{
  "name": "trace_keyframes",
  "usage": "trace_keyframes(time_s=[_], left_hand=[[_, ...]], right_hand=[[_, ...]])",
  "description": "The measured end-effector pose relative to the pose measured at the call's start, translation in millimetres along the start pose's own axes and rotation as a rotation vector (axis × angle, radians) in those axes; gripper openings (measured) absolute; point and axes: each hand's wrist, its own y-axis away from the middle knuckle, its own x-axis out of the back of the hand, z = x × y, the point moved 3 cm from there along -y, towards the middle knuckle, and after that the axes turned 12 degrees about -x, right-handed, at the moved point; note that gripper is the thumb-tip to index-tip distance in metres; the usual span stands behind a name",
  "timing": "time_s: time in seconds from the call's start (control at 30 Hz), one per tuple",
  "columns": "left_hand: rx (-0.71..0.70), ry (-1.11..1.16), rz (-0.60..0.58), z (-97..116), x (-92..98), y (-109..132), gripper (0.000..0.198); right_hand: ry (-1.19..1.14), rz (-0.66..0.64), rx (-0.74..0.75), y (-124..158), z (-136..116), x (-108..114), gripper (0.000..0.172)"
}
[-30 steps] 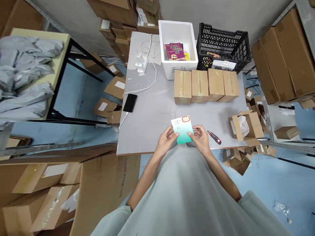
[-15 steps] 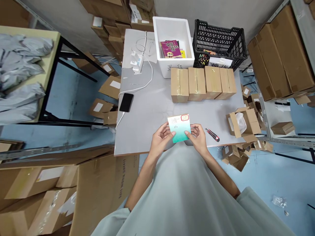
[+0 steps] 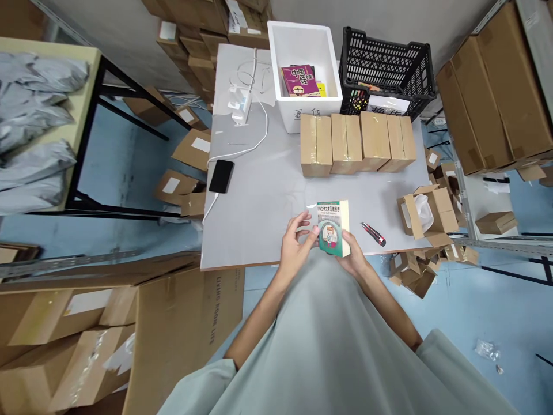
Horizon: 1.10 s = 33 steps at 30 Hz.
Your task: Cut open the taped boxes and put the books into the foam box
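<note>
Grey table (image 3: pixel 268 196) carries four cardboard boxes (image 3: pixel 358 143) in a row. Green-covered book (image 3: pixel 332 229) held over the near table edge, right hand (image 3: pixel 355 257) clamped around its lower right side. Left hand (image 3: pixel 295 245) loose, fingers spread, thumb touching book's left edge. Box cutter (image 3: pixel 374 233) lies just right.

The right hand (image 3: pixel 356 260) lies mostly hidden beneath the green book (image 3: pixel 332 235), with only its fingertips and heel showing. The print on the book's cover is too small to read. The handwriting on the front of the white foam box (image 3: pixel 302 36) is half covered by the row of 4 cartons (image 3: pixel 358 144). The label on the black crate (image 3: pixel 389 63) is unreadable. The grey bags (image 3: pixel 30 115) are cut off by the left edge
</note>
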Motion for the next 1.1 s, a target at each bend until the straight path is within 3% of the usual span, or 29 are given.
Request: trace_keyframes(time_s=[0.13,0.2,0.43,0.77,0.93,1.1], left_hand=[[0.217,0.171,-0.140,-8,1.3,2,0.061],[0.254,0.244,-0.145,-9,4.4,4,0.059],[0.210,0.220,-0.066,-5,19.0,4,0.057],[0.156,0.195,-0.053,-6,25.9,5,0.053],[0.115,0.380,-0.016,-3,19.9,-1,0.051],[0.271,0.529,-0.233,-3,7.2,-4,0.059]], right_hand=[[-0.043,0.024,-0.038,-3,6,5,0.089],[0.020,0.047,-0.055,-7,8,10,0.085],[0.213,0.058,0.026,-7,-10,22,0.066],[0.173,0.036,0.112,-7,-15,8,0.052],[-0.078,-0.124,-0.047,-6,-3,1,0.045],[-0.250,-0.278,-0.188,-4,21,-12,0.042]])
